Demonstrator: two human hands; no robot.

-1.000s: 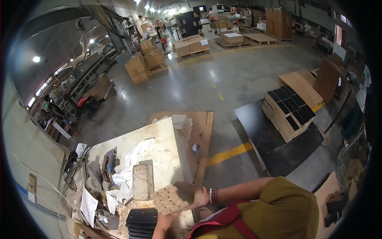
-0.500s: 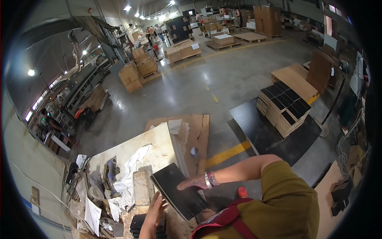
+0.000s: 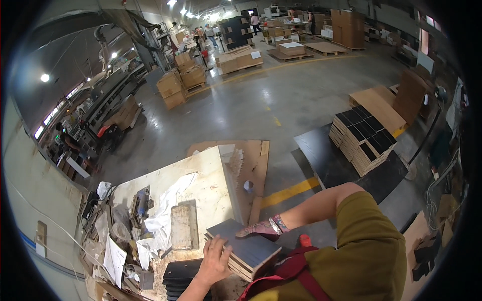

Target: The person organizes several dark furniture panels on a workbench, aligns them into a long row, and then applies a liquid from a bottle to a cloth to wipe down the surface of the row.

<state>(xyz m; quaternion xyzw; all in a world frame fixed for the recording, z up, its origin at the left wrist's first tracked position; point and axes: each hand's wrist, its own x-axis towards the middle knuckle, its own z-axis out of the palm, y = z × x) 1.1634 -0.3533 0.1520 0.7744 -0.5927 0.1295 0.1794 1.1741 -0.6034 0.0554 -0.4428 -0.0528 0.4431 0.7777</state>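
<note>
A short stack of black-topped boards with pale wooden edges (image 3: 253,248) is in front of me, at the near corner of the worktable (image 3: 208,188). My left hand (image 3: 217,261) grips its left side, fingers bent over the top edge. At the far right edge, my right hand (image 3: 256,229), in a patterned glove with a band at the wrist, holds the stack with its fingers on the black top; its thumb is hard to make out. Left of my left wrist lies a pile of black panels (image 3: 178,276). A worn wooden block (image 3: 184,226) rests just beyond the boards.
White cloth (image 3: 170,205), a tool (image 3: 144,200) and scraps clutter the table's left side. A tall stack of black-topped boards (image 3: 359,145) stands on a black sheet (image 3: 321,150) to the right. Flattened cardboard (image 3: 258,165) lies past the table. Cartons and people are farther back.
The boards have tipped from a steep tilt to a flatter position, showing the stacked wooden edges. My left hand has come up over their edge; my right hand has shifted to the far edge.
</note>
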